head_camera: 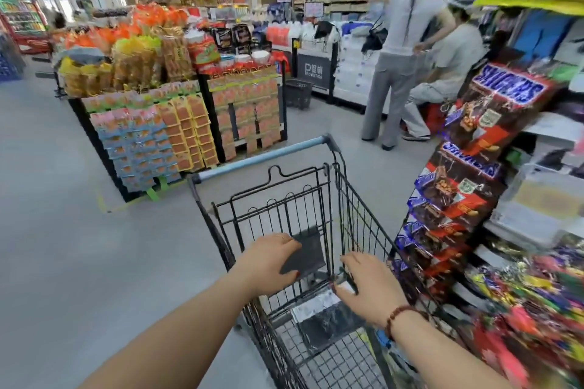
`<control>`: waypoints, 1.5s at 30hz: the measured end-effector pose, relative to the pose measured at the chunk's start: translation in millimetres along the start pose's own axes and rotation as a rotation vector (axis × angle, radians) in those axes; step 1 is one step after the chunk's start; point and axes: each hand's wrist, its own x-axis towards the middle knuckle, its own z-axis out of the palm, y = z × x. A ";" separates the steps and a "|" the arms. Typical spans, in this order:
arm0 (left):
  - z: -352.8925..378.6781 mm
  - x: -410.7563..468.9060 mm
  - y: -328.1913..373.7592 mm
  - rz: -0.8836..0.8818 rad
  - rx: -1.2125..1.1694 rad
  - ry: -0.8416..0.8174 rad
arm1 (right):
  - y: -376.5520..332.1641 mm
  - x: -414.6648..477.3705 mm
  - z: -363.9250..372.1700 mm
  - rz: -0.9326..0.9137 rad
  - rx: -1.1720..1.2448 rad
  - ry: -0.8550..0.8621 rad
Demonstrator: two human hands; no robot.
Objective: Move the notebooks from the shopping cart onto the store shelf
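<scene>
The task looks barely begun: the notebooks are in the shopping cart, none visibly on a shelf. The left hand reaches into the basket and pinches a dark notebook by its left edge, thumb below and fingers on top, holding it up against the wire flap. The right hand reaches beside it, fingers curled over something small and pale near the basket wall; motion blur hides what, so it may be a second notebook. Another dark, glossy notebook lies flat on the basket floor. The candy rack stands just right of the cart; every notebook has yet to be shelved.
</scene>
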 end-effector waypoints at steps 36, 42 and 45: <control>343.1 187.4 -75.0 -0.060 -0.398 -0.615 | 104.1 65.1 297.0 0.794 0.357 -0.331; 380.4 183.3 -60.0 -0.113 -0.443 -0.540 | 108.4 64.2 345.9 0.969 0.688 -0.200; 394.0 177.3 -60.9 -0.204 -0.466 -0.452 | 105.0 74.2 365.8 1.200 1.032 -0.037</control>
